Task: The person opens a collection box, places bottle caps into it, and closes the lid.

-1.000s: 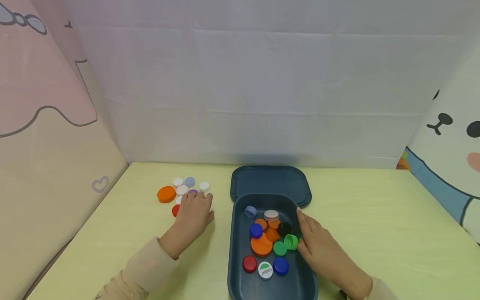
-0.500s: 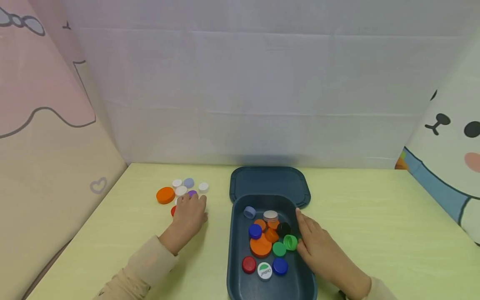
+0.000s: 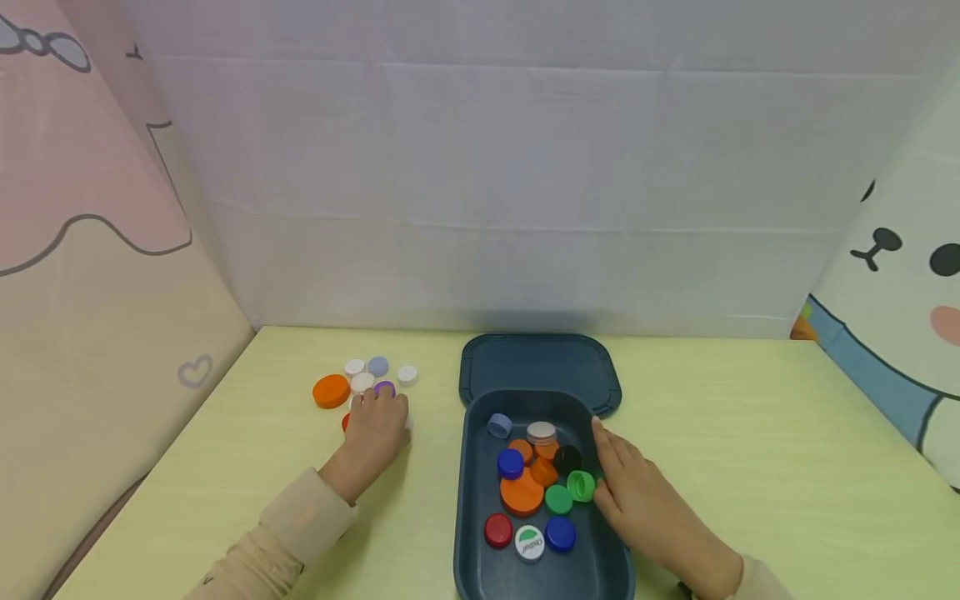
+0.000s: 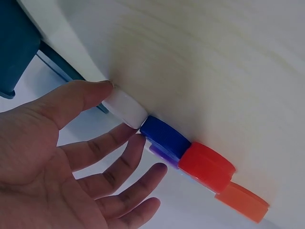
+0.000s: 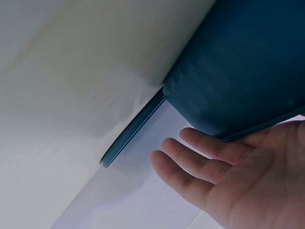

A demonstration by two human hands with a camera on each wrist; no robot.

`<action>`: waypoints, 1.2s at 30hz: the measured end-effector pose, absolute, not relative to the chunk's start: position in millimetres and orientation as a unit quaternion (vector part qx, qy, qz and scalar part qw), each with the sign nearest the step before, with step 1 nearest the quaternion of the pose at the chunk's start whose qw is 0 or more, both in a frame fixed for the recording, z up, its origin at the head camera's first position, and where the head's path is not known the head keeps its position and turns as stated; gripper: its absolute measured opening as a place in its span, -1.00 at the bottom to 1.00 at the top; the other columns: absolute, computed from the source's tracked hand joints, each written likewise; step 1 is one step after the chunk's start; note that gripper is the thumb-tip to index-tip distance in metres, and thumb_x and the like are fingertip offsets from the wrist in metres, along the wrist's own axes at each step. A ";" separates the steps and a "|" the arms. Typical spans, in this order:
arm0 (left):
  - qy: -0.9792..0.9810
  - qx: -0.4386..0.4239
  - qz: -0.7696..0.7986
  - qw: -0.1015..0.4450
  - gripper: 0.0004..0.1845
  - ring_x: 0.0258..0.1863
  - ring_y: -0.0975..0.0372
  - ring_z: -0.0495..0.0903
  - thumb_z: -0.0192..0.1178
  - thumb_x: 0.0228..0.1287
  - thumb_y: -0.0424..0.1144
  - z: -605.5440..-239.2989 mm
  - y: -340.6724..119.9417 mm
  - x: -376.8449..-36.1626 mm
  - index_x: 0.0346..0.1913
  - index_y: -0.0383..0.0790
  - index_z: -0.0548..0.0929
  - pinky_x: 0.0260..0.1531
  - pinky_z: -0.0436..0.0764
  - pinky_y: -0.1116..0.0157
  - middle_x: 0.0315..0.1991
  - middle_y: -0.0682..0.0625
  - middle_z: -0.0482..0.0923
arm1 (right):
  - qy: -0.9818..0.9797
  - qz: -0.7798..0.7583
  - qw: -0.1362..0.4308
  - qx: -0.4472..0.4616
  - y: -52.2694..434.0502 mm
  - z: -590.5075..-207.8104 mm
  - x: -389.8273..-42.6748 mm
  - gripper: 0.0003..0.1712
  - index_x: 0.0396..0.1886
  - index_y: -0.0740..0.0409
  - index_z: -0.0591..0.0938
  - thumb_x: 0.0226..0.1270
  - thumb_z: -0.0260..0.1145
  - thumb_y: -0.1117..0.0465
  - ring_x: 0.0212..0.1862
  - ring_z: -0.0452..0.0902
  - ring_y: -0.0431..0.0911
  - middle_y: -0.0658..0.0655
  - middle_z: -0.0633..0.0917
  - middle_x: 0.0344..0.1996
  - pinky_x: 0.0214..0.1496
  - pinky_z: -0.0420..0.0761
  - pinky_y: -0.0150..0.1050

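My left hand (image 3: 375, 437) is over the loose bottle caps on the left of the table. In the left wrist view its thumb and index fingertip pinch a white cap (image 4: 125, 107). A blue cap (image 4: 165, 137) stands right beside that one, followed by a red cap (image 4: 207, 167) and an orange cap (image 4: 243, 201). My right hand (image 3: 648, 508) rests against the right rim of a dark blue box (image 3: 551, 579), fingers nearly straight. Several caps lie in the box, among them a big orange cap (image 3: 522, 493) and a black cap (image 3: 567, 460).
Behind the box lies its dark blue lid (image 3: 540, 365), partly under the box's far end. More caps lie past my left fingers, including a purple cap (image 3: 385, 388) and a large orange one. A white cloth wall (image 3: 480, 183) closes off the table's back.
My left hand has drawn slightly back and left among the loose caps, and its thumb has closed toward its index finger. The right hand and the box stay in place.
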State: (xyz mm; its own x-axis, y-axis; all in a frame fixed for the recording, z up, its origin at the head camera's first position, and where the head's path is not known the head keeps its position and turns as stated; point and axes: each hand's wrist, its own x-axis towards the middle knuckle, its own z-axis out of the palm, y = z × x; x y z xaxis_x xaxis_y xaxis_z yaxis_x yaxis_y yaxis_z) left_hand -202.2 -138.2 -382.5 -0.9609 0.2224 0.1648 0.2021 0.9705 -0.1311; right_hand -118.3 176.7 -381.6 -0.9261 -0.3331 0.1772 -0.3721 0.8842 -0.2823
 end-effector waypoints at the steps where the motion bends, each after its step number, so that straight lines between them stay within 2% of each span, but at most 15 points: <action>1: -0.988 -0.108 0.058 0.092 -0.74 -0.38 -0.03 0.45 0.34 -0.07 -0.20 -382.8 -138.6 -202.3 -0.46 -0.32 0.54 -0.26 0.48 0.05 -0.45 -0.14 0.43 | -0.969 0.157 0.062 0.182 176.8 -381.8 -118.3 -0.31 0.35 0.34 0.15 0.23 0.07 0.23 0.23 0.32 0.16 0.30 0.36 0.25 0.10 0.43 0.12; 26: -0.987 -0.126 0.042 0.091 -0.69 -0.41 0.00 0.44 0.37 -0.07 -0.16 -370.2 -132.8 -196.8 -0.42 -0.30 0.50 -0.28 0.48 0.07 -0.49 -0.13 0.47 | -0.970 0.162 0.048 0.176 176.3 -381.6 -117.8 -0.30 0.37 0.31 0.11 0.25 0.06 0.22 0.24 0.30 0.17 0.31 0.36 0.25 0.12 0.41 0.13; 32: -0.987 -0.133 0.041 0.086 -0.65 -0.30 -0.01 0.46 0.37 -0.06 -0.14 -357.4 -123.9 -189.5 -0.31 -0.31 0.53 -0.17 0.49 0.07 -0.39 -0.13 0.53 | -0.971 0.160 0.043 0.171 176.1 -381.0 -118.3 -0.28 0.38 0.30 0.09 0.26 0.05 0.22 0.25 0.29 0.15 0.29 0.35 0.26 0.13 0.40 0.13; 36: -0.985 -0.140 0.036 0.095 -0.62 -0.29 -0.01 0.45 0.38 -0.06 -0.14 -348.1 -116.2 -182.6 -0.26 -0.32 0.54 -0.14 0.48 0.08 -0.35 -0.15 0.54 | -0.971 0.159 0.047 0.174 175.9 -381.2 -118.4 -0.29 0.38 0.31 0.10 0.25 0.06 0.22 0.25 0.30 0.15 0.29 0.35 0.26 0.13 0.40 0.13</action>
